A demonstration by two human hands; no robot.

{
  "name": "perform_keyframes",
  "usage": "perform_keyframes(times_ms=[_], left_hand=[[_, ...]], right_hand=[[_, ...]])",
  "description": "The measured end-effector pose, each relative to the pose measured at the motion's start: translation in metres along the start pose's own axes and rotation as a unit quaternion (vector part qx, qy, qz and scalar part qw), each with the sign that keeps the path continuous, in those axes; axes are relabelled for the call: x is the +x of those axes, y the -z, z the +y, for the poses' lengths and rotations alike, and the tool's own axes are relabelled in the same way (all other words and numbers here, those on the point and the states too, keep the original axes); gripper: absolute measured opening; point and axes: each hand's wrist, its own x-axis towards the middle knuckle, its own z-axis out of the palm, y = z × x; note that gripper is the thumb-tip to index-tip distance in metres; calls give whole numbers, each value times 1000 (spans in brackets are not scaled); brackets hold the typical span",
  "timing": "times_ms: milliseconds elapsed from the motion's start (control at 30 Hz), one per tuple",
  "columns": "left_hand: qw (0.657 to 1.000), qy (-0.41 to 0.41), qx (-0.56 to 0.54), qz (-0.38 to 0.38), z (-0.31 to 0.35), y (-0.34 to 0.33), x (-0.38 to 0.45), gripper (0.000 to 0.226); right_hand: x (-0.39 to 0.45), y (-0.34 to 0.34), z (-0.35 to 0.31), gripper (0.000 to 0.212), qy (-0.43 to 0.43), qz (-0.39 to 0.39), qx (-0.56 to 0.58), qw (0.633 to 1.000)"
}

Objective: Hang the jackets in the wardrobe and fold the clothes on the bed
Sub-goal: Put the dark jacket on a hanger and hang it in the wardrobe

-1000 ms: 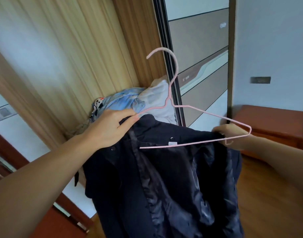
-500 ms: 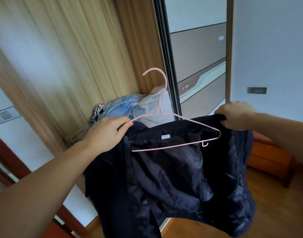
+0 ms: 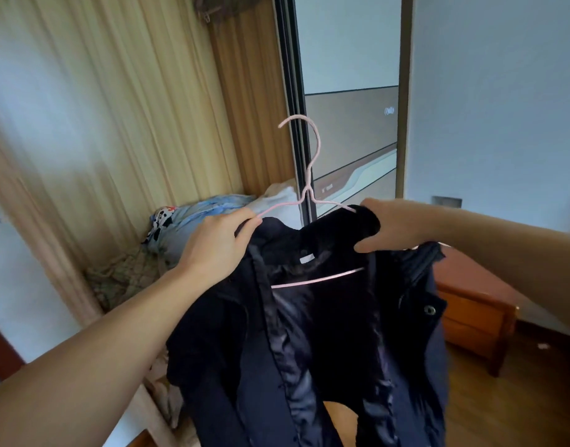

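Since half a second ago the right hand (image 3: 396, 227) has slid inward along the jacket's shoulder toward the collar, and the pink hanger (image 3: 309, 188) now stands more upright with its right arm hidden under the cloth. Behind the raised garment hang beige curtains (image 3: 115, 124), beside a dark-framed sliding door (image 3: 296, 108) and a pale wall (image 3: 503, 91). A bed (image 3: 122, 279) lies low on the left with a heap of blue and white clothes (image 3: 199, 217) on it, and a wooden nightstand (image 3: 470, 317) stands at the right on the wood floor (image 3: 519, 398). The dark navy jacket (image 3: 309, 350) is held up in the air between both hands, open at the front, its shiny lining showing and a snap visible on the right side. The left hand (image 3: 215, 246) has its fingers (image 3: 248, 221) curled round the left shoulder and hanger wire; the right hand's fingers grip the collar fabric.
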Motion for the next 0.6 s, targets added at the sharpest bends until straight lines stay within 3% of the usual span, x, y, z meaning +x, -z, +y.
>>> perform_keyframes(times_ms=[100, 167, 233, 333, 433, 600], left_hand=[[999, -36, 1, 25, 5, 3, 2, 25], [998, -51, -13, 15, 12, 3, 3, 24], [997, -69, -35, -6, 18, 2, 4, 23], [992, -98, -66, -38, 20, 0, 0, 22], [988, -103, -42, -110, 11, 4, -6, 24], [976, -36, 58, -208, -7, 20, -12, 38]], right_hand=[[-8, 23, 3, 60, 21, -9, -23, 999], [-10, 30, -10, 47, 52, 8, 86, 995], [-11, 32, -29, 30, 82, 1, 240, 967], [-15, 29, -48, 31, 86, -81, 358, 926], [-22, 23, -52, 24, 79, -145, 366, 916], [-28, 14, -62, 18, 68, -133, 360, 921]])
